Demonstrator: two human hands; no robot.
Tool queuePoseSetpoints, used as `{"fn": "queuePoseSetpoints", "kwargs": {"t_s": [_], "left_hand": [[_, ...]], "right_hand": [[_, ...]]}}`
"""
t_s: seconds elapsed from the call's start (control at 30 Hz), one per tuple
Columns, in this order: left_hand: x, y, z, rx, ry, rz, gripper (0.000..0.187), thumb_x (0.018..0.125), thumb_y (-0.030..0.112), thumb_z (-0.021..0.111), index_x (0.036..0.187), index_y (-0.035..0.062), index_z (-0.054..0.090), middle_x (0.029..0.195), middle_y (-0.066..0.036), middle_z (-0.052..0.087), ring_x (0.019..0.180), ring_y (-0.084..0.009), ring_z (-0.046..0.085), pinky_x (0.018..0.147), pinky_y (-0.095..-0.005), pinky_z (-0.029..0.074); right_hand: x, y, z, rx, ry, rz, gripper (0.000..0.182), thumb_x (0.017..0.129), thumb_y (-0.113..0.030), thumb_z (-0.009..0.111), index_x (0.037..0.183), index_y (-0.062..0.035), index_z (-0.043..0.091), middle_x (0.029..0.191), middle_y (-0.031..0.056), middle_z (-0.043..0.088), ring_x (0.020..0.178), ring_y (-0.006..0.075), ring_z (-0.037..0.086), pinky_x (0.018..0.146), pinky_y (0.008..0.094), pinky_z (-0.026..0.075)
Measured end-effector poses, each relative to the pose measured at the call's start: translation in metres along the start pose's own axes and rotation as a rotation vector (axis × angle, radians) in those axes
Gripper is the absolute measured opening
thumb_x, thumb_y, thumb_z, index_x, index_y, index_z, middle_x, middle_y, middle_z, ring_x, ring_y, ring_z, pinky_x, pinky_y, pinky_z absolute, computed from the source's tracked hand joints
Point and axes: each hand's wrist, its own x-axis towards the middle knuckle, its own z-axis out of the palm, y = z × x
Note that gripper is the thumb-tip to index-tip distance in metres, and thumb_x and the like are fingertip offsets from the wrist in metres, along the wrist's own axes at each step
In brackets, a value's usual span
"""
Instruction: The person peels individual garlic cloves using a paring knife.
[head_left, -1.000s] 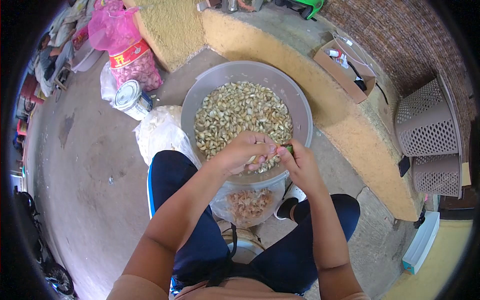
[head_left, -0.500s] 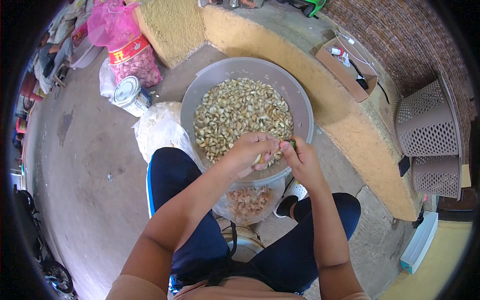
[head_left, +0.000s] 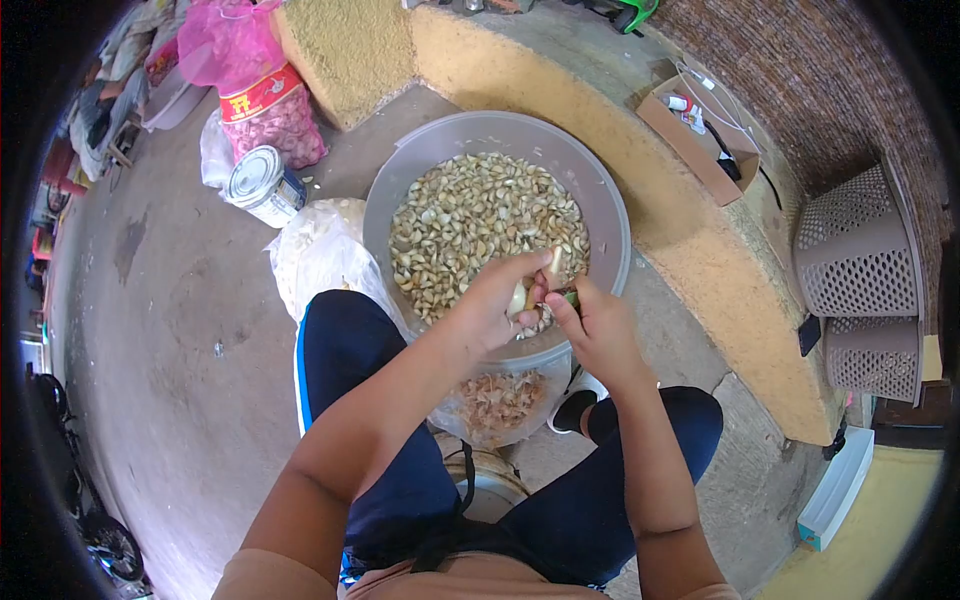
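My left hand (head_left: 498,298) is closed on garlic cloves, over the near side of a large grey-brown tub. One pale clove (head_left: 556,262) sticks up at the thumb tip, and another pale clove (head_left: 517,298) shows in the palm. My right hand (head_left: 606,332) grips a small knife (head_left: 572,298) with a green handle, mostly covered by the fingers; its dark tip meets the left fingers. Beneath both hands, the tub (head_left: 604,215) holds a deep heap of garlic cloves (head_left: 480,215). A clear container of brownish garlic skins (head_left: 500,402) sits between my legs, against the tub.
Left of the tub are a white plastic bag (head_left: 325,250), a lidded can (head_left: 265,187) and a pink mesh sack (head_left: 275,125). A yellow ledge (head_left: 690,260) runs along the right, bearing a cardboard box (head_left: 700,145). Perforated grey crates (head_left: 855,250) stand at far right.
My left thumb has lifted, and a pale clove now shows upright at its tip. My right hand has shifted slightly down, with the knife still in it.
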Motion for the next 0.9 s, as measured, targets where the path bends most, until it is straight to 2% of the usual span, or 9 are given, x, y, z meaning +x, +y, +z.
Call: {"fn": "queuePoseSetpoints", "kwargs": {"t_s": [0.1, 0.3, 0.47, 0.57, 0.67, 0.77, 0.87, 0.9], "left_hand": [[-0.002, 0.003, 0.002, 0.063, 0.005, 0.016, 0.021, 0.081, 0.022, 0.055, 0.088, 0.0025, 0.055, 0.059, 0.003, 0.044, 0.050, -0.0043, 0.042, 0.036, -0.0167, 0.030], [0.001, 0.006, -0.005, -0.140, -0.074, 0.084, 0.024, 0.083, 0.022, 0.053, 0.097, 0.0031, 0.052, 0.065, 0.003, 0.042, 0.057, -0.0035, 0.042, 0.038, -0.0159, 0.030], [-0.002, 0.006, -0.007, -0.073, -0.210, 0.061, 0.026, 0.083, 0.020, 0.051, 0.101, 0.0007, 0.049, 0.067, 0.003, 0.043, 0.058, -0.0042, 0.042, 0.039, -0.0166, 0.031], [-0.004, 0.005, -0.007, -0.062, -0.235, 0.020, 0.030, 0.083, 0.018, 0.051, 0.106, -0.0015, 0.048, 0.067, 0.003, 0.043, 0.059, -0.0048, 0.042, 0.039, -0.0170, 0.032], [-0.006, 0.008, -0.009, -0.051, -0.238, 0.004, 0.035, 0.082, 0.017, 0.051, 0.109, -0.0029, 0.046, 0.067, 0.003, 0.043, 0.059, -0.0051, 0.042, 0.039, -0.0172, 0.032], [-0.009, 0.005, -0.012, -0.021, -0.263, 0.003, 0.035, 0.081, 0.019, 0.051, 0.109, -0.0026, 0.047, 0.068, 0.002, 0.043, 0.059, -0.0053, 0.042, 0.039, -0.0173, 0.032], [-0.011, 0.003, -0.011, 0.017, -0.254, -0.017, 0.034, 0.081, 0.020, 0.052, 0.106, -0.0016, 0.048, 0.069, 0.001, 0.044, 0.059, -0.0053, 0.043, 0.039, -0.0175, 0.032], [-0.012, 0.002, -0.011, 0.030, -0.243, -0.029, 0.033, 0.080, 0.020, 0.052, 0.105, -0.0013, 0.049, 0.069, 0.001, 0.045, 0.059, -0.0053, 0.043, 0.039, -0.0176, 0.032]], "right_hand": [[-0.001, 0.004, 0.003, 0.027, -0.013, -0.003, 0.033, 0.083, -0.030, 0.051, 0.076, 0.0004, 0.044, 0.062, 0.0217, 0.052, 0.063, 0.0393, 0.053, 0.055, 0.0440, 0.039], [-0.011, 0.002, -0.006, 0.046, -0.076, 0.052, 0.033, 0.083, -0.030, 0.052, 0.075, 0.0007, 0.043, 0.062, 0.0217, 0.052, 0.062, 0.0389, 0.052, 0.054, 0.0434, 0.039], [-0.019, 0.008, -0.010, 0.133, -0.104, 0.143, 0.034, 0.083, -0.032, 0.052, 0.075, 0.0010, 0.046, 0.063, 0.0219, 0.052, 0.062, 0.0382, 0.052, 0.054, 0.0427, 0.039], [-0.026, 0.007, -0.018, -0.109, -0.389, 0.146, 0.034, 0.083, -0.033, 0.052, 0.080, 0.0007, 0.052, 0.062, 0.0155, 0.054, 0.057, 0.0297, 0.053, 0.054, 0.0362, 0.041], [-0.039, 0.016, 0.005, -0.238, -0.580, 0.173, 0.036, 0.080, -0.035, 0.053, 0.077, 0.0012, 0.054, 0.072, 0.0220, 0.057, 0.070, 0.0363, 0.057, 0.063, 0.0443, 0.044], [-0.058, 0.052, 0.045, -0.342, -0.729, 0.078, 0.031, 0.077, -0.030, 0.057, 0.079, 0.0006, 0.055, 0.077, 0.0190, 0.060, 0.076, 0.0343, 0.059, 0.068, 0.0430, 0.046], [-0.065, 0.056, 0.064, -0.480, -0.976, 0.146, 0.029, 0.073, -0.027, 0.061, 0.082, 0.0005, 0.056, 0.082, 0.0168, 0.061, 0.081, 0.0323, 0.059, 0.070, 0.0409, 0.047], [-0.072, 0.065, 0.072, -0.469, -0.952, 0.158, 0.030, 0.073, -0.028, 0.061, 0.081, 0.0004, 0.056, 0.081, 0.0175, 0.061, 0.081, 0.0329, 0.059, 0.071, 0.0411, 0.047]]}}
